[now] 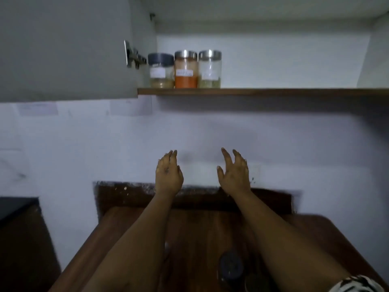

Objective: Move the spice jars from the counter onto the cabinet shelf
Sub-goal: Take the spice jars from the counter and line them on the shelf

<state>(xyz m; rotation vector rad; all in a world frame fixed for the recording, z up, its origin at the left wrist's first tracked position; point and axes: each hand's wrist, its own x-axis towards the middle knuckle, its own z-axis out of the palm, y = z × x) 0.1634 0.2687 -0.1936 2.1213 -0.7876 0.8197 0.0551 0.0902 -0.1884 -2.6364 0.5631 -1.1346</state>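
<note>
Three spice jars stand side by side at the left end of the cabinet shelf [273, 91]: a dark-lidded jar [161, 70] with tan powder, a steel-lidded jar [186, 69] with orange powder, and a steel-lidded jar [209, 69] with pale green contents. Well below the shelf, in front of the wall, my left hand [169, 173] and my right hand [234, 172] are raised with fingers spread and hold nothing. On the wooden counter [193, 232], between my forearms, a dark-lidded jar [231, 266] shows from above, blurred.
The grey cabinet door [63, 47] hangs open at the left, its hinge [133, 54] beside the jars. The shelf runs bare to the right of the jars. A black surface [14, 205] sits at the far left.
</note>
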